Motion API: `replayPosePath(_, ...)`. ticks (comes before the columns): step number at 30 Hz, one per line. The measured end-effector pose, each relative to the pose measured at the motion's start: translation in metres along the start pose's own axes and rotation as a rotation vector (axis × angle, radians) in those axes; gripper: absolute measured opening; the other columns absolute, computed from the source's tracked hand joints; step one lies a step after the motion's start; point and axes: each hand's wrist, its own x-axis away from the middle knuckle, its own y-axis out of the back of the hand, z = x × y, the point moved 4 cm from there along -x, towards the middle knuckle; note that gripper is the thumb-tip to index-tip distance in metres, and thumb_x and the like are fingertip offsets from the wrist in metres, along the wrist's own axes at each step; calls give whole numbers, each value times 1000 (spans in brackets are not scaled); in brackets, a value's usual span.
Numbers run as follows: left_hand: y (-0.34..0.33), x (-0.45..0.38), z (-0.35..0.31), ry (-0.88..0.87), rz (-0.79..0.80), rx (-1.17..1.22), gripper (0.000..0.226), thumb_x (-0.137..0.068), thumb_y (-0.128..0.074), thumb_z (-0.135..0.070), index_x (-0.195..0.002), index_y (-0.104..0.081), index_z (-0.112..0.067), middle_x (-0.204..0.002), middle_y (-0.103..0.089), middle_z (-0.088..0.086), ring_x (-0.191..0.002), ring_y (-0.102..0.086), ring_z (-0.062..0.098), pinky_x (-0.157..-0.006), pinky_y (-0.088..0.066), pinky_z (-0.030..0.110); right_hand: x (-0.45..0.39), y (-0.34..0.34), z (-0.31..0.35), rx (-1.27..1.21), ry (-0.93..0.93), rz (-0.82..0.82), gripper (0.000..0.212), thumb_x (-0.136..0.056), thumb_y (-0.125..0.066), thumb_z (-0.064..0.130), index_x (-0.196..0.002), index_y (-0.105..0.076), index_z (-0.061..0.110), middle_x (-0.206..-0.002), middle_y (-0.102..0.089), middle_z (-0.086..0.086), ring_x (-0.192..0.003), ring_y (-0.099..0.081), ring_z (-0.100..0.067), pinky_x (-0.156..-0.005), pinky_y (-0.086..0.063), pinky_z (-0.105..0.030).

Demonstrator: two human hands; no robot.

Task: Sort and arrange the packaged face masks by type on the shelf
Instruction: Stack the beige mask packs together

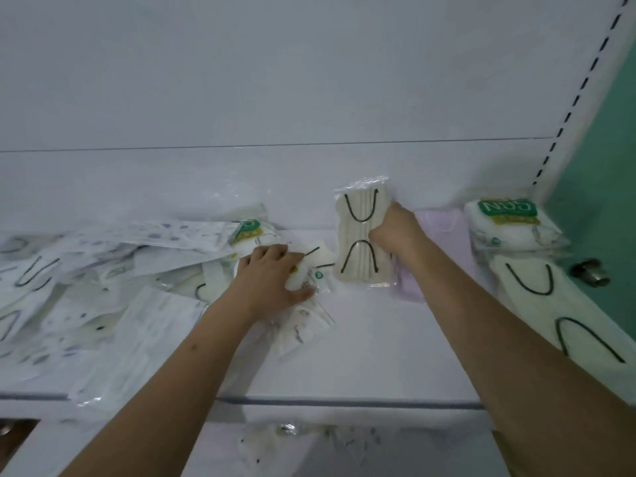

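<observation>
Both hands reach onto the white shelf (361, 342) in the head view. Right hand (395, 232) has its fingers curled round the right edge of a clear pack of cream masks with black ear loops (361, 239), which it holds upright near the back panel (275, 98). Just right of that hand, partly under the wrist, lies one pale lilac mask pack (444, 232). Further right sits a stack of green-labelled mask packs (509, 225), its count unclear, and nearer the camera one more cream pack with black loops (550, 304), cut off by the right forearm.

Left hand (272, 284) lies palm down, fingers curled over a small white mask pack with a green dot (309, 273), which it presses on the shelf just left of the upright pack. Left of this hand spreads a jumbled heap of packs (103, 287), overlapping and blurred, too many to count; one green label (249, 230) shows just behind the hand. Below the shelf edge more packs (309, 442) are dimly visible.
</observation>
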Motion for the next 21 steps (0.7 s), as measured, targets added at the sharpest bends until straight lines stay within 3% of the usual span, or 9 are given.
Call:
replayPosePath(3,3,4,12,-35,-6,11,71,-91,-54,-65,-153,-33,-39,-161,-28,-3,-148,-21,24,-118,-20,43,16,-9,10,341,14,-212,78,-88,-59,12,-152,-16,1,-156,-23,-20,-140,-30,-40,-111,-33,-43)
replayPosePath(5,4,8,17,-51,7,28,72,-91,-53,-65,-154,-31,-39,-162,-26,-2,-149,-19,24,-119,-17,43,27,-13,30,374,210,-367,69,-90,-55,10,-152,-25,6,-157,-23,-17,-141,-26,-38,-113,-28,-43)
replayPosePath(6,6,9,20,-51,12,44,72,-92,-53,-65,-155,-29,-38,-163,-25,-2,-150,-18,23,-120,-16,43,28,-19,41,310,327,-357,59,-90,-53,7,-147,-37,8,-150,-35,-15,-135,-36,-35,-108,-34,-40)
replayPosePath(8,18,15,29,-32,-19,95,72,-93,-51,-64,-155,-29,-36,-164,-24,-2,-151,-17,24,-121,-16,46,20,-40,57,258,491,-147,42,-94,-51,9,-136,-51,13,-134,-54,-9,-120,-51,-29,-96,-43,-38)
replayPosePath(11,42,38,61,-9,-167,173,72,-90,-45,-70,-151,-41,-32,-158,-37,-1,-146,-29,26,-117,-26,48,9,-73,67,476,520,197,47,-98,-56,28,-143,-46,19,-139,-53,-6,-123,-48,-28,-98,-41,-37)
replayPosePath(13,48,61,92,-15,-187,219,83,-81,-34,-77,-147,-47,-30,-153,-44,-2,-141,-35,24,-115,-31,42,3,-82,68,544,480,319,56,-95,-60,36,-147,-41,21,-145,-47,-4,-127,-43,-29,-102,-37,-36)
replayPosePath(15,45,77,121,-27,-133,258,85,-79,-31,-79,-147,-48,-30,-151,-45,-4,-140,-35,20,-114,-30,35,-5,-83,72,594,470,332,54,-91,-65,42,-139,-49,25,-137,-53,0,-121,-45,-26,-95,-36,-33)
replayPosePath(17,35,79,138,-58,-91,226,86,-79,-32,-79,-147,-48,-30,-153,-44,-3,-142,-33,19,-114,-32,38,-12,-82,82,649,496,282,39,-86,-68,45,-121,-61,29,-123,-61,1,-114,-48,-24,-87,-33,-31)
replayPosePath(21,13,68,136,-104,-70,93,88,-75,-28,-80,-147,-46,-33,-161,-32,-1,-147,-21,23,-114,-28,46,-18,-77,103,640,542,16,21,-83,-70,46,-97,-72,31,-119,-58,0,-116,-45,-28,-94,-29,-37)
